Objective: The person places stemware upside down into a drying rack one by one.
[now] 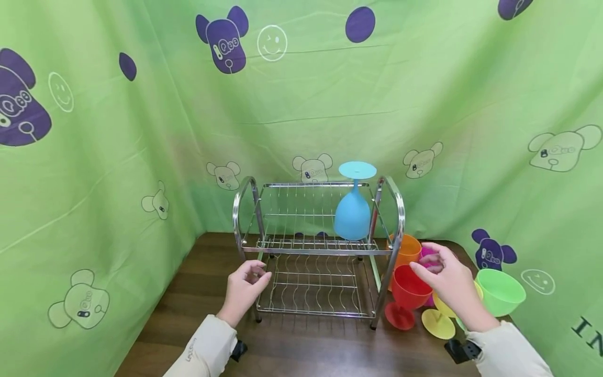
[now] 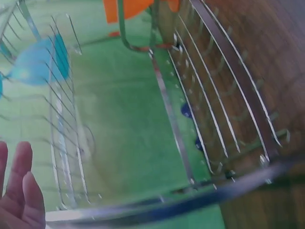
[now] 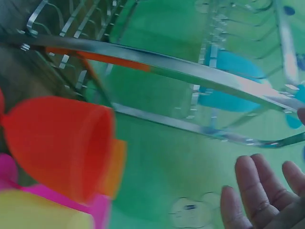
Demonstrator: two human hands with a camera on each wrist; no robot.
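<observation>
A blue goblet (image 1: 352,214) stands upside down on the upper tier of a chrome two-tier dish rack (image 1: 317,252), toward its right end, foot in the air. My left hand (image 1: 244,289) hovers by the rack's front left corner, fingers loosely bent and holding nothing. Over the group of cups to the right of the rack is my right hand (image 1: 447,277), its fingers spread and nothing between them. Closest to its fingertips is an upright red goblet (image 1: 411,288). In the right wrist view, those fingers (image 3: 259,191) are apart from the red goblet (image 3: 57,143).
Beside the red goblet stand an orange cup (image 1: 407,251), a partly hidden magenta cup (image 1: 427,252), a yellow goblet (image 1: 439,323) and a light green cup (image 1: 501,293). The lower rack tier (image 1: 315,287) bears no dishes. A green printed cloth (image 1: 301,94) encloses the wooden table (image 1: 188,303).
</observation>
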